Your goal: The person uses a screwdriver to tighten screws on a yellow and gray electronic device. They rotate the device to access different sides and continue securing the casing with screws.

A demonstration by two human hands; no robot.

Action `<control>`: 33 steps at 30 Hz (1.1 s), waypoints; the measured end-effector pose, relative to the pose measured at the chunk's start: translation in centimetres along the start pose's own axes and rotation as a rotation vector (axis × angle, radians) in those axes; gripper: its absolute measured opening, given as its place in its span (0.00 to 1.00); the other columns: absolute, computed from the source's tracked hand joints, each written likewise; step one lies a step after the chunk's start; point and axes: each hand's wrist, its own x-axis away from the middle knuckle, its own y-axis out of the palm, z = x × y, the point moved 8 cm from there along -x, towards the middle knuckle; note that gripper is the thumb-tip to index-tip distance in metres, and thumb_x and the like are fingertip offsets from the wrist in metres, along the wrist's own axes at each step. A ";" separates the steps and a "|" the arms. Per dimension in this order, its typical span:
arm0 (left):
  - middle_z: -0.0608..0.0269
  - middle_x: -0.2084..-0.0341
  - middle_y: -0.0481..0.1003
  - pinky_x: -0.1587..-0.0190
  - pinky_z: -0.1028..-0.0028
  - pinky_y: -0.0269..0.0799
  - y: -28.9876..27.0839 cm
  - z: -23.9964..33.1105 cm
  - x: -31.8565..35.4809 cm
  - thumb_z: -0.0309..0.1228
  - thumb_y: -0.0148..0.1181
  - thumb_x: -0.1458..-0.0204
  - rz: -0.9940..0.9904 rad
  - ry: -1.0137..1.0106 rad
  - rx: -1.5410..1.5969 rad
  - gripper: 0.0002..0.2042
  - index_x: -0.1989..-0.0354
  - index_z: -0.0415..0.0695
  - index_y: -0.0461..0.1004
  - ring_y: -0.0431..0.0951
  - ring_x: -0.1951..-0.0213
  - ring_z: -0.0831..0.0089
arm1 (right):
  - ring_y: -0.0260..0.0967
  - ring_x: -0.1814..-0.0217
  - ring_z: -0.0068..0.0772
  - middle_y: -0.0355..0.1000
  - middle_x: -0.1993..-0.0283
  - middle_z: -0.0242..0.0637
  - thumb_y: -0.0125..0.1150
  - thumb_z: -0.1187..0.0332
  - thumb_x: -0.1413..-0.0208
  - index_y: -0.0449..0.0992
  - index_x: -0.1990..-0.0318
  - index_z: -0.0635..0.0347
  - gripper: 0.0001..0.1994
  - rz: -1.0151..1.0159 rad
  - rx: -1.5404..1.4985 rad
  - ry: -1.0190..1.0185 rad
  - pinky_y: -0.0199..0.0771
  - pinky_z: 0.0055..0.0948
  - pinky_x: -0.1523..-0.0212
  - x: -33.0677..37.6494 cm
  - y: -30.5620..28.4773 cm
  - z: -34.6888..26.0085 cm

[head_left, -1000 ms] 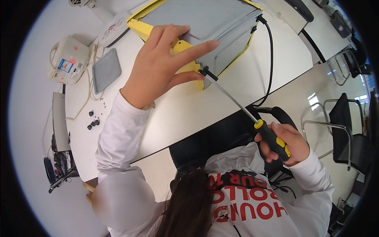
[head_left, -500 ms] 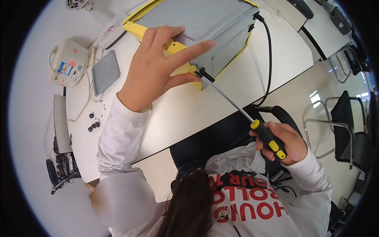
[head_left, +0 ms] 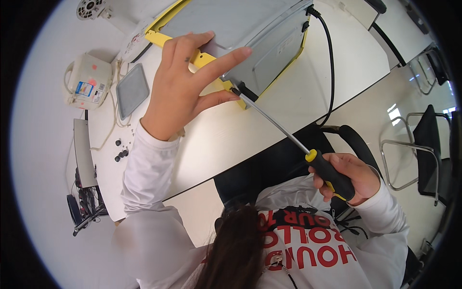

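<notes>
My right hand [head_left: 353,174] is closed around the black and yellow handle of a long screwdriver [head_left: 334,177]. Its metal shaft slants up to the left, and the tip meets the near corner of a grey metal appliance with a yellow frame [head_left: 240,24]. Beside the tip, a short black peg-like part [head_left: 248,90] sticks out from that corner. My left hand [head_left: 183,82] lies over the yellow edge with fingers spread, fingertips touching the grey panel. Its thumb reaches the screwdriver tip and the black part. The exact contact of the tip is hidden.
A black power cord [head_left: 331,62] runs from the appliance down the table's right side. Small black knobs and screws [head_left: 121,154] lie on the left of the white table [head_left: 211,144], near a grey tray [head_left: 132,91] and a white box-like device [head_left: 89,79]. Black chairs stand at right.
The screwdriver handle has turned in my right hand, so its yellow patches now face downward. My left hand keeps its place on the appliance. The whole view has shifted slightly.
</notes>
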 end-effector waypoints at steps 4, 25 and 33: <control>0.55 0.48 0.65 0.49 0.62 0.64 0.0 -0.1 0.0 0.54 0.65 0.65 0.002 0.011 -0.009 0.32 0.47 0.59 0.76 0.63 0.51 0.56 | 0.69 0.78 0.25 0.73 0.63 0.41 0.63 0.63 0.44 0.66 0.50 0.69 0.22 -0.003 0.183 -0.141 0.75 0.19 0.74 0.0 0.8 -1.3; 0.47 0.44 0.65 0.41 0.56 0.56 -1.4 -2.6 -0.5 0.64 0.39 0.46 -0.150 -0.072 0.343 0.38 0.38 0.45 0.64 0.65 0.47 0.55 | 0.73 0.70 0.23 0.72 0.59 0.39 0.65 0.66 0.47 0.65 0.42 0.62 0.26 -0.223 0.678 -0.265 0.73 0.20 0.71 0.7 -1.3 0.5; 0.53 0.33 0.54 0.31 0.58 0.38 2.7 -4.8 -9.0 0.64 0.37 0.46 -0.321 -0.348 0.583 0.42 0.32 0.41 0.53 0.50 0.31 0.58 | 0.72 0.61 0.30 0.72 0.57 0.38 0.65 0.61 0.46 0.71 0.44 0.57 0.23 -0.335 0.730 -0.415 0.71 0.23 0.61 -0.8 -1.1 2.2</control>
